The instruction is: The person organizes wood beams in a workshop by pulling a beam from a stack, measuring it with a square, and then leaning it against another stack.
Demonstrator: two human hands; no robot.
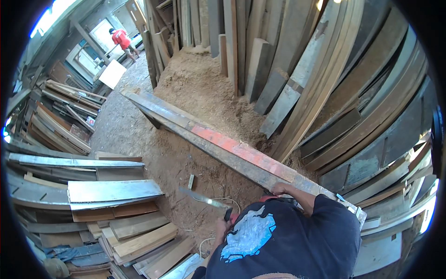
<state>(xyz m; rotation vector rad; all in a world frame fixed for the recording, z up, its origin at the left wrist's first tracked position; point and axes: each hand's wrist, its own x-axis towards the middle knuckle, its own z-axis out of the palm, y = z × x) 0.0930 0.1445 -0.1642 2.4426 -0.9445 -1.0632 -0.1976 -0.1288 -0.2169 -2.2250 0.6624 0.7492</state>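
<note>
A red and black power tool with a long flat bar, by its look a chainsaw (200, 195), is held in front of my body, its bar pointing left over the ground. My left hand (222, 229) is closed round its front part, beside the black guard. My right hand (280, 188) is curled at the red rear part, close to the near edge of a long timber beam (223, 142). Red paint marks the beam's middle, and it slants from far left to near right. My dark printed shirt hides most of the tool's body. A pale cord (238, 203) loops beside it.
Tall planks (260, 60) lean at the back and right. Stacked boards (139, 232) and a white panel (114, 190) lie at left. Sawdust (200, 83) covers the ground, with a small wood offcut (191, 181). Far left, a person in a red shirt (121, 40) stands.
</note>
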